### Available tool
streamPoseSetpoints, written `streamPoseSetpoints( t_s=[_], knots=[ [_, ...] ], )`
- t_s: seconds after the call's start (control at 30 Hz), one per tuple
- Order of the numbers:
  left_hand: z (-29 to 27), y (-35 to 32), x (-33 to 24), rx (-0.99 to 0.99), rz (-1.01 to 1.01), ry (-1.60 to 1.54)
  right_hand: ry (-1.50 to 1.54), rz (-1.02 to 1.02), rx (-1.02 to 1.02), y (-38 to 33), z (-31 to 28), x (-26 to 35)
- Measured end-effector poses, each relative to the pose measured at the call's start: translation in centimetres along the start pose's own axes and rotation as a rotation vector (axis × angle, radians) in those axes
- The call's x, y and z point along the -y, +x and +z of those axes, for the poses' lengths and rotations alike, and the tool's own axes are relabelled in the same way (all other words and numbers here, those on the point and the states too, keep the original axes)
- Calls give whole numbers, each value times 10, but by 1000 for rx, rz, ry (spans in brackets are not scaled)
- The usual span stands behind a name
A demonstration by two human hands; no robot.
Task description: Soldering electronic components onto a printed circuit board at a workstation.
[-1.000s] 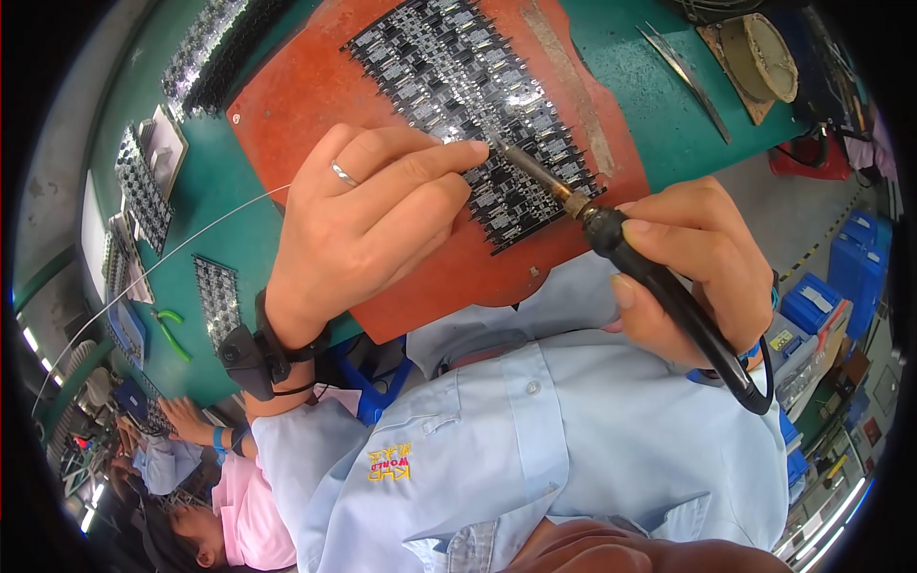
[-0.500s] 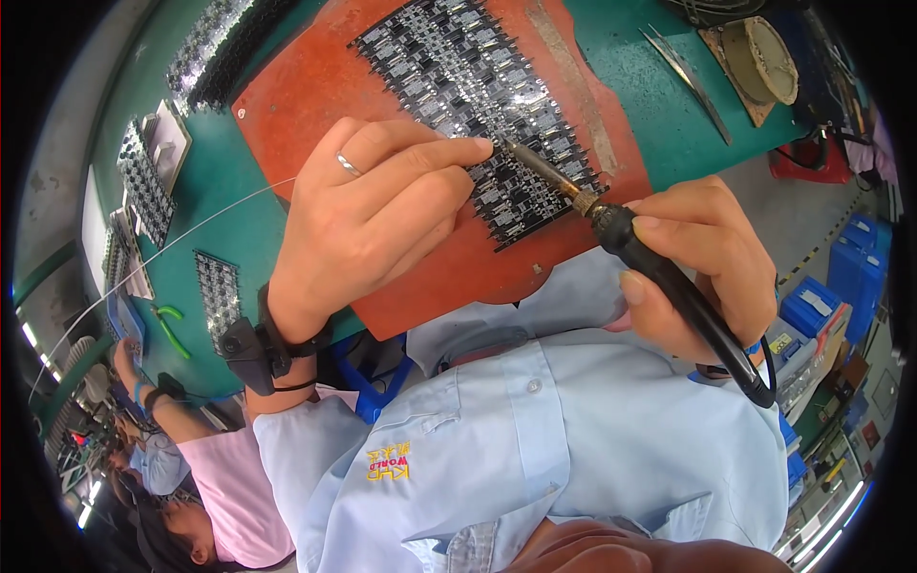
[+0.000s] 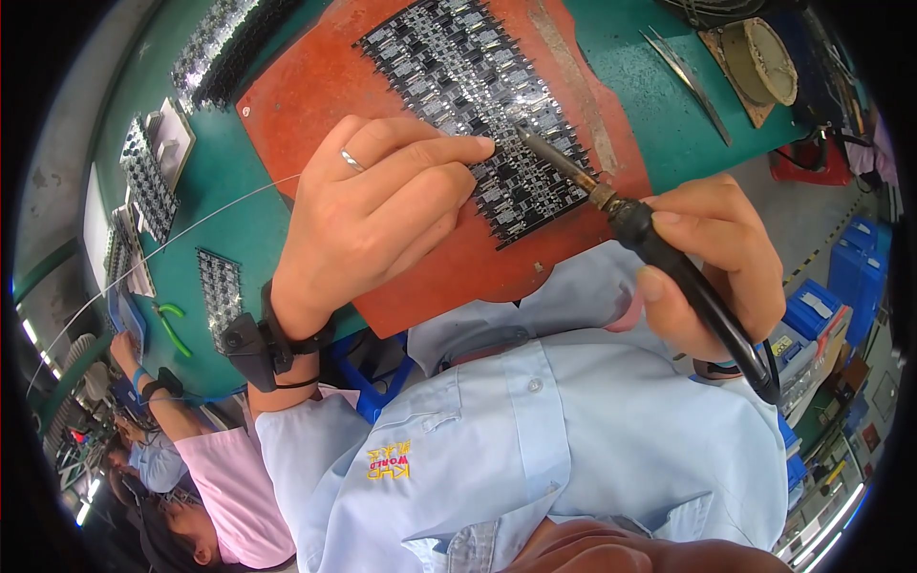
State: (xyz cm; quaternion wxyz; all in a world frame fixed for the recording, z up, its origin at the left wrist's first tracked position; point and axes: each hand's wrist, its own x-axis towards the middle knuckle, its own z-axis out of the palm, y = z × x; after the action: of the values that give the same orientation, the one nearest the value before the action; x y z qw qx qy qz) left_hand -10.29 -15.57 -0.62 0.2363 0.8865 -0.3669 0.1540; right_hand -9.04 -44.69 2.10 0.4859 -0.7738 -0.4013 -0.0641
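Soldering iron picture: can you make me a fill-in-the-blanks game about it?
1. The right hand holds the soldering iron by its ____ handle.
2. The left hand wears a ____ on one finger.
3. The black circuit boards lie on a ____ mat.
4. The mat rests on a ____ table.

Missing words: black; ring; red; green

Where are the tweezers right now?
In the head view, the tweezers lie untouched on the green bench at upper right, between the orange mat and the round holder.

Soldering iron (image 3: 611, 202) tip slightly farther up board (image 3: 478, 67).
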Motion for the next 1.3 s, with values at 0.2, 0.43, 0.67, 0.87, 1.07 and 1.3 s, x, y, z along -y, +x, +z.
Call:
streamPoseSetpoints(
  t_s=[0.2,0.43,0.67,0.87,1.07,1.3],
  knots=[
    [1,0,0,6,-15,-18,35,62,-48,-6,-1,-5],
    [3,-3,0,-84,-26,-1,71,89,-112,-13,3,-13],
    [5,-8,-4,-82,-76,3,106,84,-126,-18,10,-16],
    [4,-11,-15,-134,-503,-104,139,98,-59,-15,14,-16],
    [14,-2,-10,-139,-404,-122,132,110,-19,-8,16,-13],
    [18,2,-12,-152,-409,-146,123,73,9,-4,16,-15]
  ],
)
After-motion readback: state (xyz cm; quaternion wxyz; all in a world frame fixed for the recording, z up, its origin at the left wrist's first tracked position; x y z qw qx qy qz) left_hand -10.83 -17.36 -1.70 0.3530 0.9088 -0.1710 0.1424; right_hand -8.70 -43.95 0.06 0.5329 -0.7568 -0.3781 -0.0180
